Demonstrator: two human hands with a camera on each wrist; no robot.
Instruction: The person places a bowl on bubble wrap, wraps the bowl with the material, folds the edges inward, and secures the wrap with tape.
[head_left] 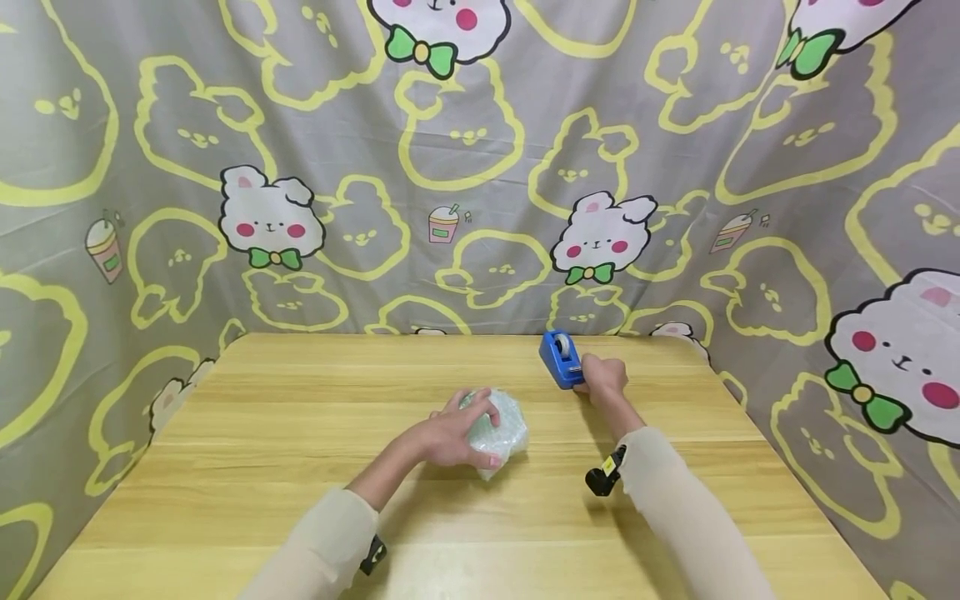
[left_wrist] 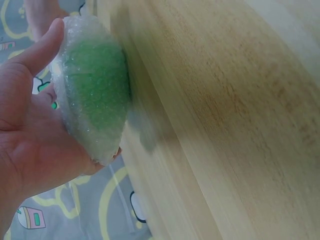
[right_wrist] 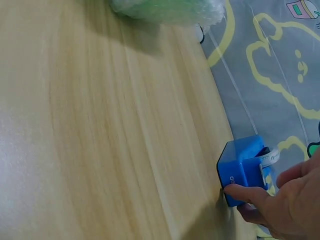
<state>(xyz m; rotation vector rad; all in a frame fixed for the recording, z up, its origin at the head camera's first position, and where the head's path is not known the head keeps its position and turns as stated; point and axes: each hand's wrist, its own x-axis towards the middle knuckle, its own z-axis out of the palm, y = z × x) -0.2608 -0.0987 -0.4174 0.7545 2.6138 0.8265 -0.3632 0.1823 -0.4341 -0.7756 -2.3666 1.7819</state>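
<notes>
My left hand (head_left: pixel 452 433) grips a bubble-wrapped bundle (head_left: pixel 504 427) from its left side, thumb at the near edge and fingers over the far side. Through the clear wrap a green, rounded thing (left_wrist: pixel 97 82) shows; its kind is hidden by the bubbles. Farther back on the right, my right hand (head_left: pixel 606 379) is at the front end of a blue tape dispenser (head_left: pixel 558 360), its fingers pinching the lower corner. A roll of tape (head_left: pixel 563 345) sits in the dispenser, and a loose whitish strip (right_wrist: pixel 270 157) shows by its cutter in the right wrist view.
Under both hands is a light wood-grain table (head_left: pixel 300 392). A grey curtain (head_left: pixel 360 125) with yellow outlines and white cartoon animals hangs behind and along both sides. Black wrist cameras (head_left: pixel 602 477) are strapped below both sleeves.
</notes>
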